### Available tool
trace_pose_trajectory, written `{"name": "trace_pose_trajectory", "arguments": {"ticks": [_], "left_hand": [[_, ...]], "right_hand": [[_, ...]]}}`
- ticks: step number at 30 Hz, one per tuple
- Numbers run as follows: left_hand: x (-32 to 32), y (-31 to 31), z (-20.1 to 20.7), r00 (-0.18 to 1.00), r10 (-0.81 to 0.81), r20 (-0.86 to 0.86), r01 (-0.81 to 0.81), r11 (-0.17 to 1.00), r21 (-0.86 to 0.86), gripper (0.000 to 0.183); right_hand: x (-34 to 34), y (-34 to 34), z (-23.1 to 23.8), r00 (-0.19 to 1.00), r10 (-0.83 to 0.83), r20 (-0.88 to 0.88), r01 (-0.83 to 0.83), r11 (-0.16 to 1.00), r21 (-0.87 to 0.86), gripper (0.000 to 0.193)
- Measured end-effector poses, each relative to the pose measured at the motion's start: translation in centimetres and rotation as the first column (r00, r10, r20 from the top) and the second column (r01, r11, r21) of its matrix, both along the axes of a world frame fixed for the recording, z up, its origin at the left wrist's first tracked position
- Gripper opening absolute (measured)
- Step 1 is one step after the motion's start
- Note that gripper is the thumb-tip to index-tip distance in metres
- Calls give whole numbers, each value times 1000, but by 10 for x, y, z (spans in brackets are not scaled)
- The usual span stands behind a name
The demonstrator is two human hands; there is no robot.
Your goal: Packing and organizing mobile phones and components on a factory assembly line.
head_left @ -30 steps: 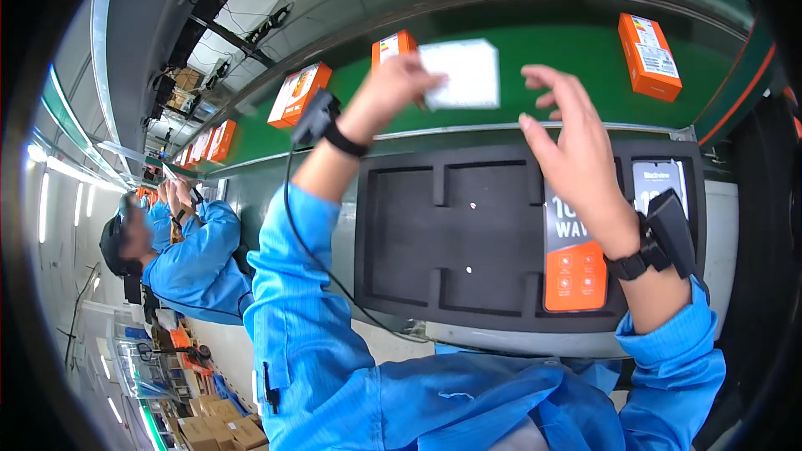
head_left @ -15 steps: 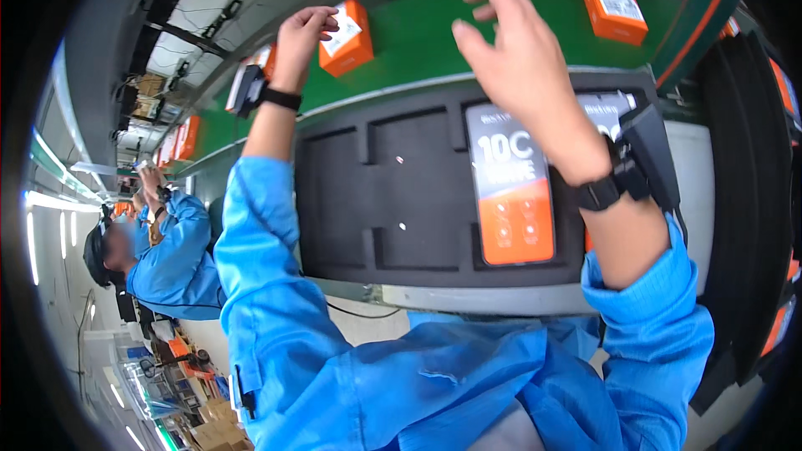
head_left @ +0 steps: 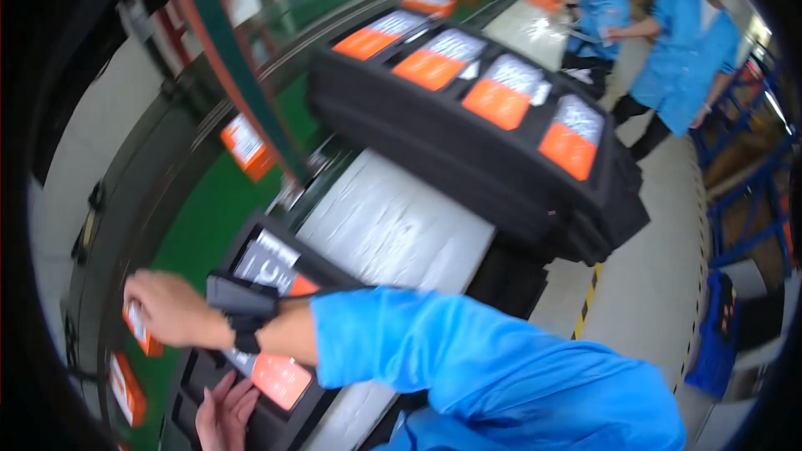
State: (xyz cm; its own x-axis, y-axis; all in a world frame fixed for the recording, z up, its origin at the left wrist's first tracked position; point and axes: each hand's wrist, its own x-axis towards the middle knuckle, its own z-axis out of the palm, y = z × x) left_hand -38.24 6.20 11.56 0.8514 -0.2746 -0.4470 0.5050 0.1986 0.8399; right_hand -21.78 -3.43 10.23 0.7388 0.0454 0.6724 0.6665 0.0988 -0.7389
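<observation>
At the lower left, my right hand point(head_left: 171, 309) is curled over a small orange box point(head_left: 152, 344) with a white label, at the green conveyor belt. Its fingertips are partly hidden behind the hand and the box. Below my right forearm, my left hand point(head_left: 224, 414) lies palm up with its fingers spread and nothing in it, over the black foam tray point(head_left: 311, 407). Beside those fingers a phone with a grey and orange front point(head_left: 282, 379) rests in a tray slot. Another such phone point(head_left: 266, 264) sits further up the tray, partly covered by my right wrist and its black strapped device.
A stack of black foam trays point(head_left: 434, 150) holding several grey-and-orange phones stands further right. Between it and my tray lies a silvery work surface point(head_left: 397, 217). A green post with an orange stripe point(head_left: 242, 75) rises beside the belt. Two people in blue work at the back right.
The view has swung to the right, bringing the tray stack and two people into sight. My right hand has closed over an orange box; my left hand has come down over the tray.
</observation>
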Motion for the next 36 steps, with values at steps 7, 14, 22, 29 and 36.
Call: {"name": "trace_pose_trajectory", "arguments": {"ticks": [7,14,22,29,36], "left_hand": [[15,-4,-25,966,-62,250,13,982,190,43],[20,-13,-37,965,73,250,-103,989,107,36],[29,44,11,820,253,514,-286,958,-15,43],[78,176,-65,730,590,346,-507,806,-305,33],[59,132,-38,744,564,359,-493,825,-275,34]], "right_hand": [[5,-13,15,995,102,5,-102,993,53,9],[27,-48,33,999,-3,50,4,1000,-24,13],[23,-85,31,983,-103,153,179,735,-654,11],[-32,-71,3,963,157,219,187,194,-963,17],[-52,-61,-11,951,73,299,302,-32,-953,25]]}}
